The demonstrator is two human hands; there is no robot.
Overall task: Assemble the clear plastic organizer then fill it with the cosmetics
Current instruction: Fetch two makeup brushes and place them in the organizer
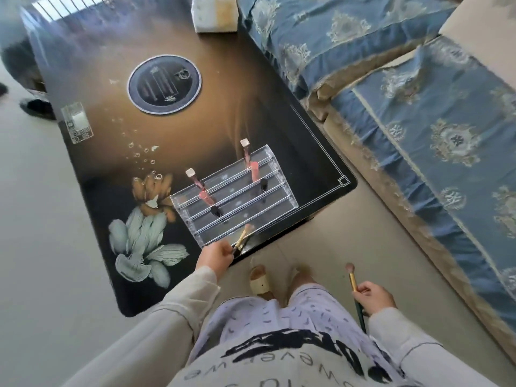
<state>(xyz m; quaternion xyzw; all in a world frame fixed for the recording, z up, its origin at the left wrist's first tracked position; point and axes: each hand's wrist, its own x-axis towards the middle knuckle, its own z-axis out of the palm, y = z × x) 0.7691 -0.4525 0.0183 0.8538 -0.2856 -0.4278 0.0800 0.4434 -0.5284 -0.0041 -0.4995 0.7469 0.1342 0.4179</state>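
Note:
A clear stepped plastic organizer (237, 201) stands near the front right corner of the dark table (97, 169). Upright in its rows are two gold-capped tubes (245, 152), two pink tubes (254, 171) and two black-tipped sticks (263, 184). My left hand (216, 256) grips a gold-handled makeup brush (243, 238) whose bristles lie over the organizer's front row. My right hand (374, 298) is off the table above the floor, gripping a second brush (352, 280) with a gold ferrule, pink bristles up and a dark green handle.
A round dark mat (164, 83) lies at the table's middle, a small clear label (76, 122) at its left edge, a white box (215, 12) at the far end. A blue patterned sofa (418, 107) runs along the right. My sandalled feet (261, 282) stand by the table's front edge.

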